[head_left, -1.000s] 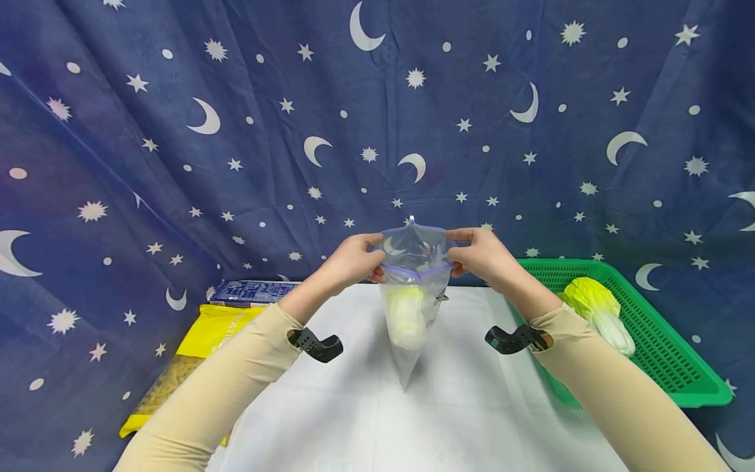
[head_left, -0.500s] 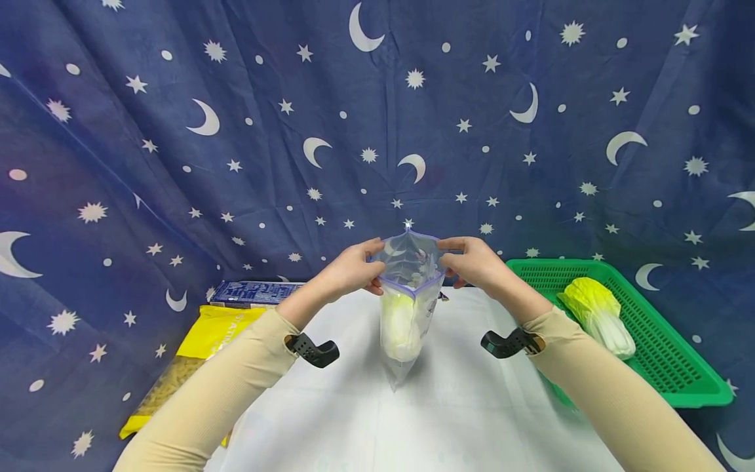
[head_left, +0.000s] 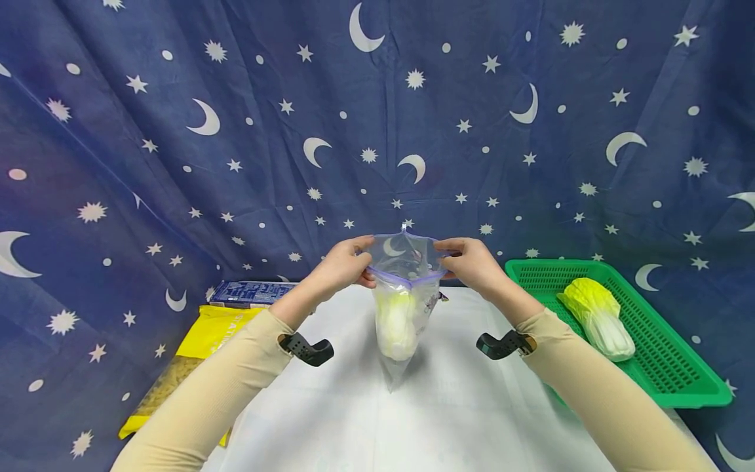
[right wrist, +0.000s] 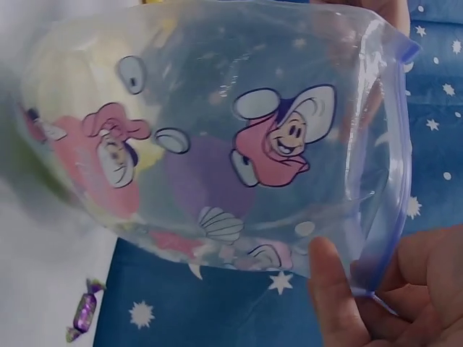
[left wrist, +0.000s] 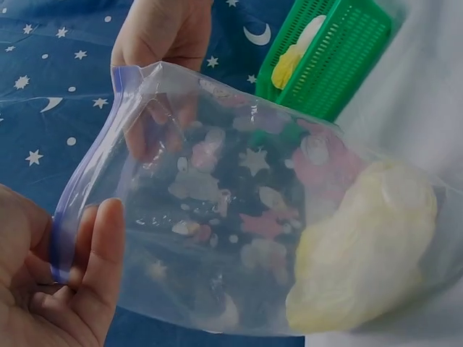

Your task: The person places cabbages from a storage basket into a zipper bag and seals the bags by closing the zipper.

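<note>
Between both hands hangs a clear zip bag [head_left: 407,308] with a purple zip edge and printed cartoon figures, its mouth spread wide. A pale yellow-green napa cabbage [head_left: 396,328] sits low inside it, seen through the plastic; the left wrist view also shows this cabbage [left wrist: 369,246] at the bag's bottom end. My left hand [head_left: 345,263] pinches the left side of the bag's mouth between thumb and fingers. The opposite side is pinched by my right hand [head_left: 470,262], its thumb showing against the plastic in the right wrist view.
At the right, a green basket [head_left: 678,367] holds another napa cabbage [head_left: 598,318]. To the left lie a yellow pasta bag [head_left: 197,341] and a blue package [head_left: 248,293]. A purple wrapped candy [right wrist: 85,311] lies on the white tabletop [head_left: 436,419] beyond the zip bag.
Both hands have shifted slightly left and the bag's mouth has come lower and spread wider. The cabbage inside has moved left and a little lower with the bag.
</note>
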### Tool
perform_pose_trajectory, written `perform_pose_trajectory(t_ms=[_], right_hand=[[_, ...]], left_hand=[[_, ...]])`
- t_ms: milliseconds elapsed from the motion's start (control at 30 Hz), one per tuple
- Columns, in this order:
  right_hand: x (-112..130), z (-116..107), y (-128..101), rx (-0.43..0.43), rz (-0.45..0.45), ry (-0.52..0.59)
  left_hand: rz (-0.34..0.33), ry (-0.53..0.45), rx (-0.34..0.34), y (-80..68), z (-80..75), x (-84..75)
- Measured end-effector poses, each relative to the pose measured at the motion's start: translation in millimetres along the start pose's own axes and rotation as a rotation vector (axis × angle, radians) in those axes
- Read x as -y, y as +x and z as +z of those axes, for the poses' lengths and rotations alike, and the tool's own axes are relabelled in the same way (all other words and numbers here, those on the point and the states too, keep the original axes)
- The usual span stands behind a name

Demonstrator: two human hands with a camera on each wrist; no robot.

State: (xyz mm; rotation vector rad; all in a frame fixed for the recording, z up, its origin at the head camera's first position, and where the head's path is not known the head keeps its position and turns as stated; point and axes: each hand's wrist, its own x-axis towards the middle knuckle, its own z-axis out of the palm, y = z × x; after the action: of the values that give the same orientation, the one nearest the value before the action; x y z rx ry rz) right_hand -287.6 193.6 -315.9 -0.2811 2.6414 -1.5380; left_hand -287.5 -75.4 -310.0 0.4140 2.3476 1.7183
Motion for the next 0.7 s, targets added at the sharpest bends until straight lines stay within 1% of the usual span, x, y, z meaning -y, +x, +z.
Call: perform_pose_trajectory(t_ms=[167,333,500,600,700], right_hand=[[-6.7,10.8,0.8,0.007,-0.039,-0.038],[-17.3,24.5,0.6,0.005,-0.064,-0.075],[-29.4,41.8,1.4,0.006,-0.085,-0.085],[-37.0,52.4,1.5,0.023,-0.07,-0.054],[-45.3,61.6,1.8,0.045,-0.043,-0.016]], left_hand=[[0.065,0.051,-0.031,-2.0,-6.4,-0.6],[0.119,0.139,-0.053,-2.5,-7.5,-3.2],[0.139,0.278,-0.049,-4.2,-6.0,-4.8],[0.138,0.362,-0.036,-4.4,-5.0,-2.1],[0.124,0.413,-0.011,-4.7,-2.8,1.5]])
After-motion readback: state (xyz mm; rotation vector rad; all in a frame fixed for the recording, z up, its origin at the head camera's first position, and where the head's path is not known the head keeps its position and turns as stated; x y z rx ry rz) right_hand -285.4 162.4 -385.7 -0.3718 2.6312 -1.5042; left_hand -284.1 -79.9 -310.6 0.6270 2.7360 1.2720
